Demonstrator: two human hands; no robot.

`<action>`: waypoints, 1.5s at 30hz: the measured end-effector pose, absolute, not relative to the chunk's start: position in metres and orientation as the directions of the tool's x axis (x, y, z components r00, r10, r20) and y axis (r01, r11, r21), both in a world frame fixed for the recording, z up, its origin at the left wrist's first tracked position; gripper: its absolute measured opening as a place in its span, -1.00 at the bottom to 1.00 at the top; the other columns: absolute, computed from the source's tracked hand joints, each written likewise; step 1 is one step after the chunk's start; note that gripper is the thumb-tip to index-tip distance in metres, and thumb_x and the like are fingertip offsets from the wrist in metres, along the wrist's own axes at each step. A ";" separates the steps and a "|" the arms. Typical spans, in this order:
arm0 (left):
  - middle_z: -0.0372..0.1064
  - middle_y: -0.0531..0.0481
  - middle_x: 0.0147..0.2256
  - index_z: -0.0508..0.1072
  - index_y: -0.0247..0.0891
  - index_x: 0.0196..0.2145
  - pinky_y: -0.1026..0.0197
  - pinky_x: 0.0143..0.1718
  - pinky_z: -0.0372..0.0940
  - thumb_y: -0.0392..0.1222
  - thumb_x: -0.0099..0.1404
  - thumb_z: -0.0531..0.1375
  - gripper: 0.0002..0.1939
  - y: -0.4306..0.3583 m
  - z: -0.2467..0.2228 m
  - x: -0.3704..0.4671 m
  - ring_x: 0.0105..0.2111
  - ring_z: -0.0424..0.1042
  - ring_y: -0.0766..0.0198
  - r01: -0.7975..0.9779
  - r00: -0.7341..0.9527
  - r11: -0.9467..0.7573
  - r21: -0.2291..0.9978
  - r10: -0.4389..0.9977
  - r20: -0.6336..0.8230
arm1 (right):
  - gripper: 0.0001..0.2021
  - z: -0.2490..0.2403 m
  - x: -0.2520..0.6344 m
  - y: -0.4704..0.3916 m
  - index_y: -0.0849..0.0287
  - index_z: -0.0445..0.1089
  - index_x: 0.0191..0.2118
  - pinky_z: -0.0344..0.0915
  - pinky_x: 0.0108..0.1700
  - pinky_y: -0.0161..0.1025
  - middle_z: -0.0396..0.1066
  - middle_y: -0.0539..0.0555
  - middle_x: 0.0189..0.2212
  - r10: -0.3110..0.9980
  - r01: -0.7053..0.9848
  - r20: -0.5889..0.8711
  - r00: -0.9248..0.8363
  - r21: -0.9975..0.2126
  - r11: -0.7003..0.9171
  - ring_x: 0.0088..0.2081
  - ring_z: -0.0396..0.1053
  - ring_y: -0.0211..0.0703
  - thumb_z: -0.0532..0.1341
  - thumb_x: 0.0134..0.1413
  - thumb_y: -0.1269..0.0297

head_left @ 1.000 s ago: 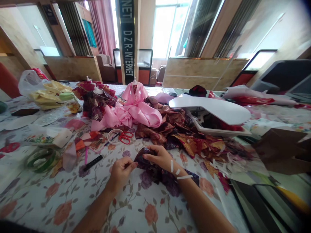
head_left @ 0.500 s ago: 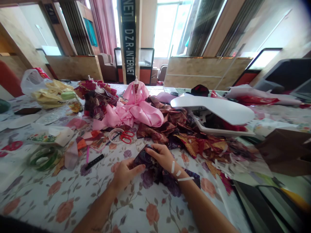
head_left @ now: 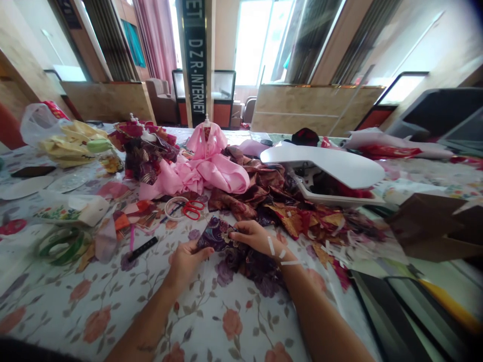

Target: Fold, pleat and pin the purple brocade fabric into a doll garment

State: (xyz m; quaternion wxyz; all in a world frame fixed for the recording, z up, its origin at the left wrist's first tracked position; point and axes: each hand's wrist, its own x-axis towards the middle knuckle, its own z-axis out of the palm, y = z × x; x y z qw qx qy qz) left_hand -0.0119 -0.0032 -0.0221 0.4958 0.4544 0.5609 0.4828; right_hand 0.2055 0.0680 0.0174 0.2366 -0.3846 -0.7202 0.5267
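Observation:
A dark purple patterned fabric piece (head_left: 218, 235) is stretched between my two hands, just above the flowered tablecloth (head_left: 151, 296). My left hand (head_left: 188, 257) pinches its left edge between thumb and fingers. On the other side my right hand (head_left: 253, 238) grips the cloth, with white tape strips on the wrist. The rest of the fabric hangs down in loose folds, partly under my right wrist. Red-handled scissors (head_left: 193, 210) lie beyond my hands, next to a white ring-shaped roll (head_left: 175, 208). A black strip with small dots (head_left: 142, 249) lies left of my left hand.
A small form in a pink dress (head_left: 207, 141) stands at the back, pink cloth spread before it. Brown shiny fabric (head_left: 264, 178) and scraps (head_left: 290, 218) lie to the right, by a white lidded box (head_left: 324, 163). Green tape rolls (head_left: 60, 246) sit at left, dark folders (head_left: 400, 311) at right.
My hands have moved apart, and the fabric between them is now spread flatter with more of its pattern showing. My left hand has shifted left. The whole view has turned slightly right.

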 end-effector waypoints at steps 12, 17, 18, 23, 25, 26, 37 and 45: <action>0.45 -0.04 -0.38 0.49 -0.34 -0.28 0.32 -0.45 0.36 0.05 0.07 0.31 -0.61 -0.002 -0.008 -0.015 -0.44 0.42 0.30 -0.340 -0.075 0.114 0.933 0.986 -0.148 | -0.56 0.023 0.202 0.064 0.24 0.24 -0.56 -0.09 -0.52 -0.36 0.00 -0.12 -0.62 0.821 0.306 0.004 -0.571 -0.927 0.218 -0.53 -0.04 -0.36 0.22 -0.05 -0.10; 0.48 -0.02 -0.35 0.43 -0.26 -0.07 0.32 -0.44 0.37 -0.12 -0.06 0.41 -0.44 -0.004 -0.003 -0.015 -0.41 0.45 0.29 -0.377 -0.025 0.127 0.917 0.989 -0.147 | -0.58 0.025 0.202 0.061 0.24 0.26 -0.55 -0.08 -0.51 -0.35 0.02 -0.12 -0.62 0.818 0.295 -0.002 -0.575 -0.933 0.205 -0.53 -0.04 -0.36 0.25 -0.07 -0.07; 0.49 -0.02 -0.35 0.43 -0.25 -0.06 0.32 -0.44 0.37 -0.14 -0.07 0.42 -0.42 -0.005 -0.002 -0.015 -0.41 0.46 0.29 -0.371 -0.015 0.128 0.920 0.990 -0.144 | -0.58 0.025 0.203 0.061 0.24 0.26 -0.55 -0.08 -0.51 -0.35 0.02 -0.13 -0.62 0.818 0.294 -0.004 -0.575 -0.934 0.202 -0.53 -0.04 -0.36 0.25 -0.07 -0.07; 0.47 -0.01 -0.39 0.51 -0.33 -0.30 0.36 -0.44 0.37 -0.13 -0.07 0.42 -0.64 -0.006 -0.003 -0.017 -0.44 0.43 0.35 -0.372 -0.014 0.167 0.913 0.983 -0.185 | -0.56 0.024 0.203 0.062 0.24 0.26 -0.53 -0.11 -0.51 -0.34 -0.01 -0.12 -0.62 0.825 0.315 0.008 -0.566 -0.922 0.225 -0.54 -0.06 -0.36 0.19 0.01 -0.11; 0.45 0.01 -0.42 0.50 -0.33 -0.35 0.35 -0.43 0.37 -0.14 -0.06 0.42 -0.68 -0.005 -0.003 -0.019 -0.46 0.42 0.36 -0.413 0.022 0.202 0.888 0.977 -0.212 | -0.54 0.025 0.203 0.061 0.23 0.24 -0.53 -0.13 -0.51 -0.33 -0.04 -0.12 -0.61 0.819 0.327 0.019 -0.574 -0.911 0.250 -0.53 -0.08 -0.36 0.14 0.05 -0.12; 0.44 0.02 -0.42 0.50 -0.32 -0.36 0.34 -0.43 0.38 -0.15 -0.06 0.42 -0.69 -0.005 -0.003 -0.019 -0.45 0.42 0.36 -0.431 0.042 0.218 0.876 0.974 -0.222 | -0.53 0.025 0.202 0.061 0.23 0.23 -0.54 -0.14 -0.51 -0.33 -0.05 -0.12 -0.61 0.814 0.332 0.021 -0.581 -0.907 0.260 -0.53 -0.09 -0.36 0.12 0.07 -0.13; 0.51 -0.09 -0.40 0.56 -0.34 -0.35 0.30 -0.40 0.33 -0.10 0.01 0.38 -0.72 -0.009 -0.001 -0.021 -0.44 0.44 0.28 -0.313 0.241 0.357 0.880 0.926 -0.290 | -0.57 0.022 0.198 0.061 0.23 0.25 -0.56 -0.07 -0.50 -0.34 0.01 -0.11 -0.62 0.793 0.357 0.053 -0.607 -0.873 0.332 -0.53 -0.03 -0.34 0.12 0.11 -0.04; 0.52 -0.06 -0.39 0.56 -0.31 -0.29 0.26 -0.34 0.31 -0.24 -0.18 0.44 -0.59 -0.007 -0.004 -0.019 -0.40 0.45 0.22 -0.194 0.302 0.258 0.947 0.934 -0.192 | -0.71 0.016 0.192 0.060 0.26 0.46 -0.32 0.19 -0.35 -0.31 0.42 0.03 -0.46 0.852 0.422 0.102 -0.514 -0.835 0.354 -0.41 0.27 -0.21 0.17 0.09 0.11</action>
